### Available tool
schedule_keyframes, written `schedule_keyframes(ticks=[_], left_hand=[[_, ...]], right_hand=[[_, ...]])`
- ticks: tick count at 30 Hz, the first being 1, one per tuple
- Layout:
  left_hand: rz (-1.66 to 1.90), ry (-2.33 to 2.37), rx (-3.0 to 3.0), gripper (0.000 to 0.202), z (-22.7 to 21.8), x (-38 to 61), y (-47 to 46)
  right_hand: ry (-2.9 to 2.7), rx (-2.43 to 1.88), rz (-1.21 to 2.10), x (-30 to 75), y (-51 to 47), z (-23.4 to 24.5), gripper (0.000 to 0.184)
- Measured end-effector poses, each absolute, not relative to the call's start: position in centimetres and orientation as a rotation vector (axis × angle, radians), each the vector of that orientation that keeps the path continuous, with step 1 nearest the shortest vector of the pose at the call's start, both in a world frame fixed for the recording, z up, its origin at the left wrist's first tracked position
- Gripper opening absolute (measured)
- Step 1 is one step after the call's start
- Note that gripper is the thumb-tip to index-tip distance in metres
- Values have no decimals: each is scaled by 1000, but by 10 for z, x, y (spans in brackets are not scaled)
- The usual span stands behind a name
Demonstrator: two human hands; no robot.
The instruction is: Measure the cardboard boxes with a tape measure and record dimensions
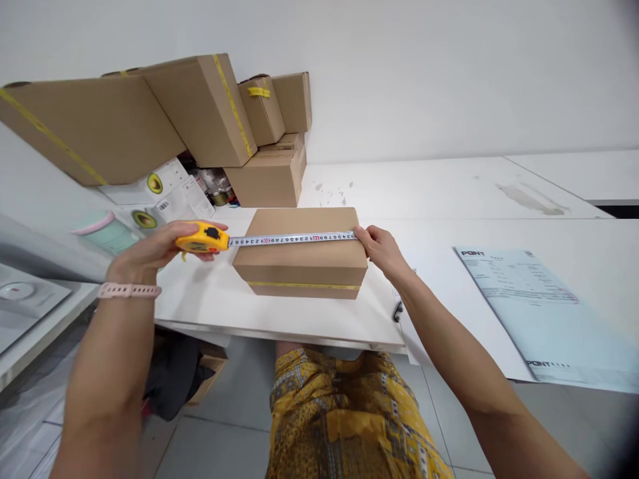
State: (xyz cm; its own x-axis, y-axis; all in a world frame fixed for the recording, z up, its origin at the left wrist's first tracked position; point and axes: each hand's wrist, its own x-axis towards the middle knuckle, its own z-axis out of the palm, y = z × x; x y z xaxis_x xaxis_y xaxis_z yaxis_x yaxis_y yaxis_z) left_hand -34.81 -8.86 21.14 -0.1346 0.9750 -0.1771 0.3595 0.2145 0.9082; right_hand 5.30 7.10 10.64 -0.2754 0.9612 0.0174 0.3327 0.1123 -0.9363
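A brown cardboard box (304,263) sits on the white table in front of me, with a yellow strip along its near side. My left hand (172,243) is wrapped round a yellow tape measure (202,238), just off the box's left end. Its silver blade (279,239) stretches across the top of the box, numbers upside down to me. At the right end of the box, my right hand (378,247) pinches the blade's tip against the edge. The tip itself is partly hidden by the fingers.
Several cardboard boxes (194,113) are stacked at the back left, above white cartons (172,189) with avocado pictures. A mint tub (107,233) stands beside them. On the right lies a printed paper in a pale blue sleeve (539,313). The table's front edge (279,336) runs before my legs.
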Motion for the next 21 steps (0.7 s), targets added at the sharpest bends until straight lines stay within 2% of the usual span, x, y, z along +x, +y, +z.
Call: schedule_keyframes(ticks=[4, 10, 15, 18, 21], left_hand=[[764, 1551, 1355, 62, 206, -325, -136], [891, 1182, 921, 71, 139, -224, -225], [1260, 835, 683, 56, 100, -130, -220], [1392, 814, 651, 45, 100, -104, -187], [1460, 837, 616, 40, 109, -99, -161]], right_hand=[[-1789, -1239, 1224, 59, 70, 122, 42], [-1926, -1125, 1246, 64, 76, 150, 40], [-2055, -951, 1057, 30, 109, 167, 38], [-2098, -994, 918, -1, 136, 168, 36], [-2136, -1077, 911, -25, 154, 162, 34]])
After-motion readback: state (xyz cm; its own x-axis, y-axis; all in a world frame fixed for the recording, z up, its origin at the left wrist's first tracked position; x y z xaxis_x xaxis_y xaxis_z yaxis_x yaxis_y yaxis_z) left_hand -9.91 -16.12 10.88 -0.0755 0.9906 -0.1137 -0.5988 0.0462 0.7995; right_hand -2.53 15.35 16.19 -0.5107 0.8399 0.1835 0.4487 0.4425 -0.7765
